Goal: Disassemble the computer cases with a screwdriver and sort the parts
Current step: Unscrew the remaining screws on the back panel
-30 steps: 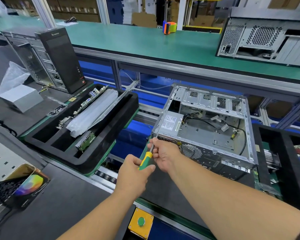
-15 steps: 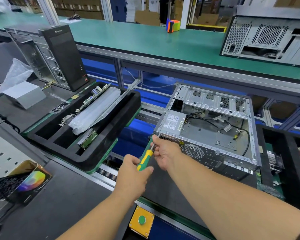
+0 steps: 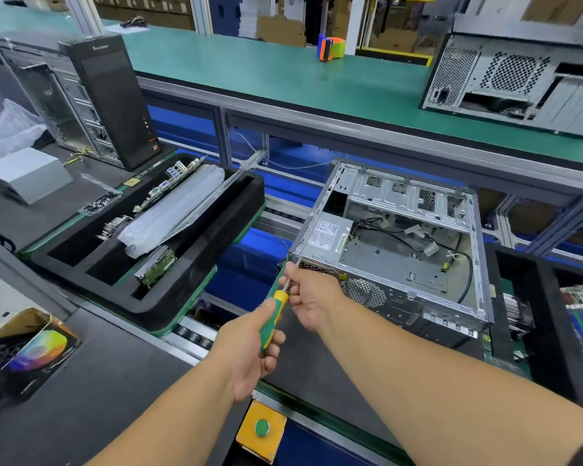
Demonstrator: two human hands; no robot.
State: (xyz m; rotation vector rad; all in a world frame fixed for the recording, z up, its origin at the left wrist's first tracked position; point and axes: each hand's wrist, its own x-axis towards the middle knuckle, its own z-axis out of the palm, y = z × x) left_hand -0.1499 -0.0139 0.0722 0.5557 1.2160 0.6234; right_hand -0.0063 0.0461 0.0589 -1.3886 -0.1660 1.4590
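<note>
An open silver computer case (image 3: 401, 250) lies on its side on the conveyor, with a power supply (image 3: 329, 235) in its near left corner and loose cables inside. My left hand (image 3: 249, 348) grips the green and yellow handle of a screwdriver (image 3: 272, 314). Its tip points at the case's near left corner. My right hand (image 3: 312, 297) pinches the metal shaft just behind the tip, right beside that corner.
A black sorting tray (image 3: 196, 264) at left holds a board, a wrapped plastic bundle and a drive. A black tower case (image 3: 111, 99) stands behind it. Another case (image 3: 519, 82) sits on the green upper shelf. A yellow button box (image 3: 261, 428) is at the near edge.
Both hands and the screwdriver stay at the case's near left corner. The view has shifted slightly.
</note>
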